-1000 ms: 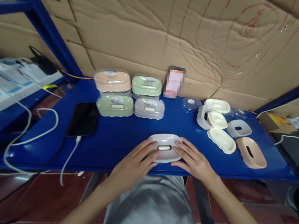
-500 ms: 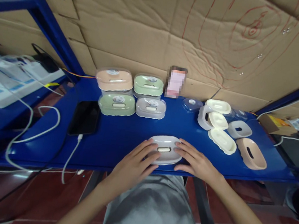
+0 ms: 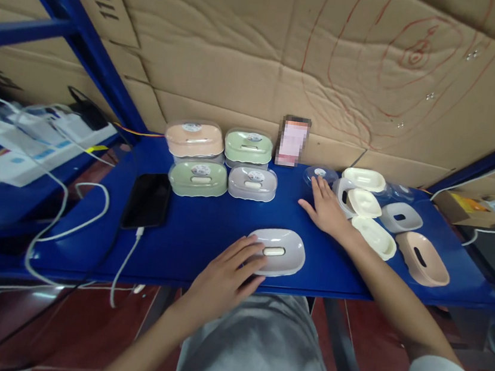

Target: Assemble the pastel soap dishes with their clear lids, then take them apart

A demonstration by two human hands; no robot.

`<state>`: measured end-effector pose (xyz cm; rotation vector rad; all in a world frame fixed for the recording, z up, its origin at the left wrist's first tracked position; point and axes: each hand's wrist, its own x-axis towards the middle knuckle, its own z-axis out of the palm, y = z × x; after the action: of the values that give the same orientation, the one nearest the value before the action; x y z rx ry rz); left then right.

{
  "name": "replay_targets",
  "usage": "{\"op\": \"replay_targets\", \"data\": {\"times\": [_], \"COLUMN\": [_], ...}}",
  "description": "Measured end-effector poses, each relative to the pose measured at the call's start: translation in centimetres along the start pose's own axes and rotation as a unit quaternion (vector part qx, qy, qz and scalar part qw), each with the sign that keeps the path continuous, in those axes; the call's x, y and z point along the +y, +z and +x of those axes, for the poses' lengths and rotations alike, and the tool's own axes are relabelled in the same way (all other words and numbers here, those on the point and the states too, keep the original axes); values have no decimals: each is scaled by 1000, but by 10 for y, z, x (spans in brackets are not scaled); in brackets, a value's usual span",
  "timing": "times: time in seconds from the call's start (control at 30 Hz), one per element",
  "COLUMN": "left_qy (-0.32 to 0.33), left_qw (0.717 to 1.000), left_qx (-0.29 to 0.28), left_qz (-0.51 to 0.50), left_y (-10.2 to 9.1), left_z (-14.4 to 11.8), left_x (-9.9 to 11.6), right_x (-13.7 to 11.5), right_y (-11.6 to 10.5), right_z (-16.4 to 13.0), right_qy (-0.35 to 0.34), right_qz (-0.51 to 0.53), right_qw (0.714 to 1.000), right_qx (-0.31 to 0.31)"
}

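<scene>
My left hand [image 3: 226,267] lay at the left end of the gray dish [image 3: 292,256], its fingers loosely spread over the rim and the thumb low by the near edge. I had no closed grip on it; the hand was open and only rested there. The dish sat near the front edge of the blue table [image 3: 195,245], right before my body, with a white insert [image 3: 274,251] showing in its middle slot.

My right hand [image 3: 328,210] was stretched out toward the back, palm down, fingers wide and the thumb held off to the left. Its fingertips overlapped the near part of the clear lid [image 3: 311,173]; I cannot tell whether they pressed on it. They were not closed around anything.

Just right of that hand lay the loose parts: a gray shell [image 3: 341,191] with a small cream piece [image 3: 365,204] against it, a cream tray [image 3: 364,180] behind and another cream tray [image 3: 374,237] in front. Farther right were a second gray shell [image 3: 410,217] and a peach shell [image 3: 437,274].

Back on the left stood four lidded boxes in two rows: peach [image 3: 195,141] and green [image 3: 248,146] behind, green [image 3: 185,179] and gray [image 3: 238,184] in front. Left of them was a black phone [image 3: 146,201] with a white cable [image 3: 126,261] plugged in, and a pixelated screen [image 3: 292,143] leaned against the cardboard [image 3: 229,39].
</scene>
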<state>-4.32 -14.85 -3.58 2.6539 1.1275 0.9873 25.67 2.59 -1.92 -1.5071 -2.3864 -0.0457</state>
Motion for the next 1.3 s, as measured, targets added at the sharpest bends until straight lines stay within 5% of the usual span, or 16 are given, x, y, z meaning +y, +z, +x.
{"op": "replay_targets", "data": {"times": [0.13,0.3,0.43,0.63,0.83,1.07,1.3], "left_qy": [-8,-17,-41,-119,-198,-190,-174], "left_qw": [1000,1000,999,989,963,958,964], "left_qx": [2,0,23,35,10,-14,-31], "left_qz": [-9,-23,-23,-84,-180,-217,-200], "left_y": [-1,1,2,-1,-4,-6,-8], "left_z": [0,-3,-4,-4,-7,-9,-8], "left_x": [-1,-1,-1,-4,-15,-21,-19], "right_x": [-6,-33,-35,-18,-42,-82,-83], "right_y": [5,-30,-38,-40,-55,-40,-23], "right_z": [1,-42,-76,-100,-105,-92,-105], "right_qy": [-7,-49,-28,29,-117,-299,-310], "right_qz": [-35,-94,-103,109,320,267,117], "right_qw": [999,994,994,992,940,915,943], "right_qx": [19,21,34,50,-7,-43,-29]}}
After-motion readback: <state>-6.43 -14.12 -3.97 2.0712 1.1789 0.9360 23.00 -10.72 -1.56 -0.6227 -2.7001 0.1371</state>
